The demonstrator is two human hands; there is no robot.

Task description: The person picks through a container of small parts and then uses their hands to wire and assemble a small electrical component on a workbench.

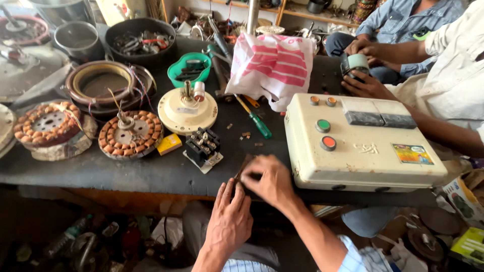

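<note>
My left hand (229,214) and my right hand (269,181) meet at the front edge of the dark workbench (126,174). Together they pinch a small thin dark strip (244,166); most of it is hidden by the fingers. Just beyond the hands stands a black electrical contactor (202,147) on a white base. A cream control box (360,143) with green and orange buttons lies right beside my right hand.
On the bench lie a cream fan motor housing (187,111), copper-wound stators (130,135) (48,123), a green-handled screwdriver (258,122), a pink-striped plastic bag (272,65) and a green tray (189,68). Another person's hands (365,85) hold a grey-green roll at the right.
</note>
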